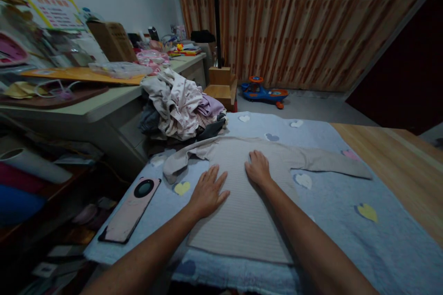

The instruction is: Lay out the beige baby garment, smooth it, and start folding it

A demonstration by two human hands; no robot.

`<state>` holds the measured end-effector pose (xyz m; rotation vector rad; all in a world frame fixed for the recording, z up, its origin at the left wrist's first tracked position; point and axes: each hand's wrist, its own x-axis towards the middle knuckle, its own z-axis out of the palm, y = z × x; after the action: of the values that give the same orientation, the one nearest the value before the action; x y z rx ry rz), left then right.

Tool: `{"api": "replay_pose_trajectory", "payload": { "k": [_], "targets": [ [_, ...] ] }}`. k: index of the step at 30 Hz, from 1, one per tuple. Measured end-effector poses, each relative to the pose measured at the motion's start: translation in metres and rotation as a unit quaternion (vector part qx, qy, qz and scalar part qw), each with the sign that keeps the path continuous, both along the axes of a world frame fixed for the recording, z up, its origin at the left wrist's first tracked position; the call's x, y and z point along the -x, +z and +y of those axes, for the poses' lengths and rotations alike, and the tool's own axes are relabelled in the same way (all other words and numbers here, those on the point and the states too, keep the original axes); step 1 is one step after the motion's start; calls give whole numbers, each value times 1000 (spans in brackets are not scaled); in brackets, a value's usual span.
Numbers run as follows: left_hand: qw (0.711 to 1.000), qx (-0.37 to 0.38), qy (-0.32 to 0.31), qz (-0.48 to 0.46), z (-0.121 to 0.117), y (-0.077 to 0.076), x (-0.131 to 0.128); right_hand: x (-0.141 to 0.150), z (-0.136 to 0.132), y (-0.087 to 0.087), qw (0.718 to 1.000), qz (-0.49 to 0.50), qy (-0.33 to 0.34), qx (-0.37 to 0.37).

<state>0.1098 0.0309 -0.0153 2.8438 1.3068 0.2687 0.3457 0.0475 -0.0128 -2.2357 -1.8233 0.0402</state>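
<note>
A light grey ribbed long-sleeved shirt [242,226] lies spread on a blue cloth with heart shapes [332,221]. Its right-hand sleeve stretches out straight, while the left-hand sleeve bends down toward the near side. My left hand [209,191] rests flat on the shirt's left side, fingers spread and holding nothing. Higher up, near the middle of the chest, my right hand [258,168] presses on the fabric with its fingers slightly bent and nothing visible in them.
A phone [129,216] lies on the cloth at the left. Behind it is a heap of clothes [183,106] beside a cluttered desk [114,101]. Bare wooden tabletop [394,156] shows at the right. A blue ride-on toy [265,93] stands on the floor by the curtain [277,27].
</note>
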Motion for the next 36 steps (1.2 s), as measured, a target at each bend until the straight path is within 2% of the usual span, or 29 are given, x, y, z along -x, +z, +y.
{"api": "replay_pose_trajectory", "payload": {
  "k": [4,6,13,16,19,22,28,31,36],
  "targets": [
    [1000,-3,3,-2,0,0,0,18,-30,0,993,4,117,15],
    [1000,-1,4,-2,-1,0,0,12,-41,1,991,1,134,27],
    [1000,5,5,-2,-1,-1,2,-45,-64,-2,998,-54,8,30],
    [1000,14,7,1,-1,-1,1,-58,-68,-6,997,-69,-27,22],
    [1000,19,16,3,-4,0,0,-56,-68,-7,997,-67,-43,21],
    [999,18,27,2,-7,2,-1,-39,-70,-4,997,-51,-46,30],
    [999,11,30,-2,-12,5,-2,6,-87,2,996,-25,75,41],
    [999,8,40,-5,-13,5,-1,3,-94,1,997,-31,56,47],
    [998,12,53,-11,-16,3,4,-23,-106,-3,998,-56,-18,27]
  ]
}}
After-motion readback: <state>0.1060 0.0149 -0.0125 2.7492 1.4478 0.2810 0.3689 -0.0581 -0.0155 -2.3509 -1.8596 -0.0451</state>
